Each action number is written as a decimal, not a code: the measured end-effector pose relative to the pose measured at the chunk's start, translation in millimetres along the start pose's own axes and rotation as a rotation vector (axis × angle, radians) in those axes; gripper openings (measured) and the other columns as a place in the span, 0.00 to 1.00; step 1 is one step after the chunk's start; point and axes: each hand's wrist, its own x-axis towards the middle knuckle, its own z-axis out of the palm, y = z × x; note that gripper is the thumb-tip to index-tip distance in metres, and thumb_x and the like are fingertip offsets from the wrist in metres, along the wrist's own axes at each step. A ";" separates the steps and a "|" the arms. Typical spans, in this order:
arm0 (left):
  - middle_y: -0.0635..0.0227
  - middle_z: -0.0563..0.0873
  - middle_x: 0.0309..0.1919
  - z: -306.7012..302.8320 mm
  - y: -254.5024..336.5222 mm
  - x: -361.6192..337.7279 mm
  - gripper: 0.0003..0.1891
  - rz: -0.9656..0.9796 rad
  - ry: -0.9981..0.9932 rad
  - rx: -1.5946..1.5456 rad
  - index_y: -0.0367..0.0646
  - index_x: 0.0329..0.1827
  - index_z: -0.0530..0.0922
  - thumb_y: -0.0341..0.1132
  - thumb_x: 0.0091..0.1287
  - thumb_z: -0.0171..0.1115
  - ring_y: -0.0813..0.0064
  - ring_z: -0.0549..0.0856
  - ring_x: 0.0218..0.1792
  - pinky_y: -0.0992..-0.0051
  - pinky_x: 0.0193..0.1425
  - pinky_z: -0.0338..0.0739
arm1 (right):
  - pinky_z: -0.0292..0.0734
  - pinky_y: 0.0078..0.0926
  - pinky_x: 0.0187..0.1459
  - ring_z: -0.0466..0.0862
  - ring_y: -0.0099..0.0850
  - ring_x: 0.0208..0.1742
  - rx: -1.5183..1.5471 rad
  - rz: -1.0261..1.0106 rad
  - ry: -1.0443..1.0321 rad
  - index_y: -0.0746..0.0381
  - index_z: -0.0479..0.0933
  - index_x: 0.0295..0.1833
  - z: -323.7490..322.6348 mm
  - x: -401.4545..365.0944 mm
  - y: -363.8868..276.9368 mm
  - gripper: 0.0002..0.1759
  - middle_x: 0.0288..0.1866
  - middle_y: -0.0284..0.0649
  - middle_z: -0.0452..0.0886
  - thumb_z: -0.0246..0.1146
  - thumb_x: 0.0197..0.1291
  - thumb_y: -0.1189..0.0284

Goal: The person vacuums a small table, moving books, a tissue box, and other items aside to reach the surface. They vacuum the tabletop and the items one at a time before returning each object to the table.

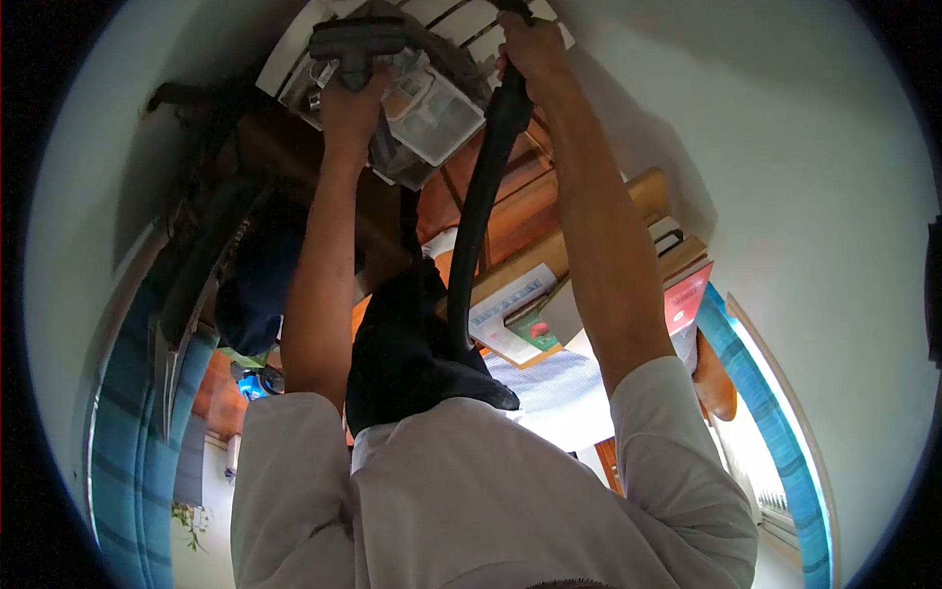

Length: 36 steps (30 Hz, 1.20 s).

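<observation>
pale wall (805,128), both arms (608,226) outstretched

The top edge cut off the black vacuum handle (508,106) past the right hand (533,49); print (513,299) on the white booklet (496,324) was illegibly blurred.

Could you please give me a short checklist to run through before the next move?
1. Left hand gripping the black nozzle: ok, closed round its neck.
2. Right hand gripping the black hose: ok, holding its upper part.
3. Hose's upper end in view: not ok, it runs past the picture's top edge.
4. Hose's lower end traceable: cannot tell, it is lost against the dark cloth.
5. Clear plastic box secured: cannot tell, no fastening can be made out.
</observation>
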 end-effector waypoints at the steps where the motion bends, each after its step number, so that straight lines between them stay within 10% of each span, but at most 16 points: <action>1: 0.61 0.91 0.51 -0.1 0.2 -0.9 0.24 -0.001 0.001 -0.002 0.38 0.59 0.86 0.41 0.64 0.77 0.68 0.87 0.51 0.68 0.58 0.79 | 0.76 0.34 0.23 0.76 0.29 0.21 -0.010 0.060 -0.079 0.68 0.75 0.42 -1.4 -3.0 -2.1 0.17 0.24 0.38 0.76 0.65 0.73 0.62; 5: 0.60 0.90 0.53 -3.0 1.8 -3.3 0.24 -0.035 -0.012 -0.067 0.36 0.60 0.85 0.40 0.65 0.77 0.68 0.87 0.51 0.67 0.58 0.79 | 0.78 0.35 0.24 0.77 0.30 0.22 0.011 0.127 -0.260 0.69 0.75 0.43 -5.2 -24.7 -14.2 0.19 0.24 0.40 0.77 0.66 0.72 0.62; 13: 0.58 0.90 0.53 -4.2 -6.9 5.0 0.26 -0.018 -0.028 -0.081 0.33 0.60 0.84 0.42 0.65 0.77 0.66 0.87 0.51 0.66 0.57 0.80 | 0.79 0.42 0.27 0.82 0.36 0.23 0.015 -0.055 0.130 0.73 0.79 0.39 -2.5 -15.3 -10.1 0.19 0.26 0.46 0.81 0.61 0.76 0.66; 17: 0.58 0.90 0.53 -3.7 1.0 -1.8 0.25 -0.073 -0.002 -0.051 0.36 0.61 0.84 0.43 0.66 0.77 0.66 0.87 0.51 0.66 0.56 0.80 | 0.81 0.41 0.27 0.82 0.36 0.24 0.016 0.090 -0.241 0.74 0.79 0.42 2.5 -23.7 -24.3 0.18 0.27 0.49 0.82 0.61 0.77 0.66; 21: 0.60 0.90 0.53 -5.8 10.6 -3.2 0.24 -0.107 -0.026 0.038 0.38 0.61 0.85 0.43 0.67 0.76 0.66 0.87 0.52 0.67 0.57 0.80 | 0.80 0.40 0.26 0.82 0.35 0.24 0.156 -0.011 -0.016 0.73 0.79 0.41 4.8 8.4 -33.4 0.18 0.24 0.48 0.80 0.61 0.76 0.66; 28: 0.60 0.90 0.53 -4.5 -0.6 2.2 0.25 -0.080 -0.042 -0.026 0.37 0.61 0.85 0.43 0.67 0.76 0.66 0.87 0.52 0.67 0.59 0.79 | 0.75 0.44 0.27 0.77 0.37 0.23 -0.028 0.052 0.161 0.75 0.74 0.54 22.6 42.3 -34.3 0.23 0.31 0.47 0.80 0.60 0.78 0.61; 30: 0.59 0.90 0.54 -2.1 -2.1 3.3 0.25 -0.087 -0.022 0.018 0.36 0.61 0.85 0.43 0.67 0.76 0.66 0.87 0.53 0.67 0.59 0.79 | 0.82 0.49 0.47 0.85 0.37 0.46 -0.115 -0.101 0.132 0.77 0.49 0.82 20.2 42.0 -21.0 0.44 0.59 0.67 0.79 0.60 0.78 0.60; 31: 0.59 0.90 0.54 -0.7 -1.4 5.0 0.25 -0.084 -0.021 0.014 0.36 0.61 0.85 0.43 0.67 0.76 0.66 0.87 0.53 0.67 0.59 0.79 | 0.82 0.49 0.47 0.85 0.37 0.46 -0.117 -0.106 0.132 0.77 0.49 0.82 17.7 35.0 -24.1 0.44 0.59 0.67 0.79 0.60 0.78 0.60; 33: 0.58 0.90 0.55 -0.5 -3.8 7.3 0.26 -0.143 0.006 0.019 0.35 0.62 0.84 0.43 0.67 0.76 0.65 0.87 0.54 0.66 0.60 0.78 | 0.80 0.40 0.26 0.81 0.36 0.22 0.055 0.031 -0.035 0.72 0.79 0.38 10.8 4.2 -27.5 0.18 0.23 0.47 0.80 0.62 0.75 0.67; 36: 0.58 0.90 0.55 0.8 -19.5 18.1 0.28 -0.049 0.020 -0.005 0.34 0.63 0.83 0.44 0.67 0.77 0.64 0.88 0.55 0.66 0.61 0.79 | 0.78 0.33 0.25 0.78 0.29 0.22 0.051 0.170 -0.134 0.66 0.77 0.43 1.3 -15.0 -23.1 0.19 0.27 0.38 0.78 0.66 0.73 0.58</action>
